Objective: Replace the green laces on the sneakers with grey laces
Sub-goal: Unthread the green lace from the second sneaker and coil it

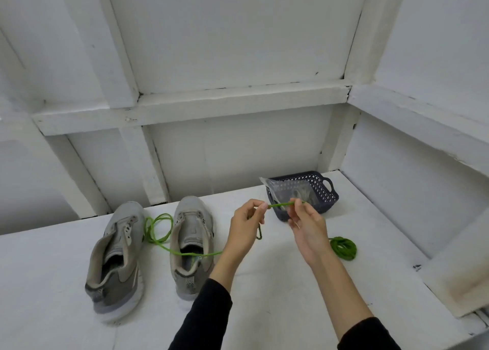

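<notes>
Carefully: your left hand (244, 224) and right hand (308, 230) both pinch the green lace (281, 204) at frame centre; its tail crosses the right sneaker (191, 243), so pulling could drag or snag it.

The two low fabric sneakers, the left one (116, 254) and the right one (191, 243), are pale grey, with darker grey heels and whitish soles. The thin cord lace (158, 233) between them is bright green. Right of the sneakers, a coiled bundle of cord (344, 247) is the same green. Behind it, the small plastic basket (326, 196) is dark blue-grey, with a pattern of small diamond holes. The painted table (264, 310) is white. Both sleeves are black.
</notes>
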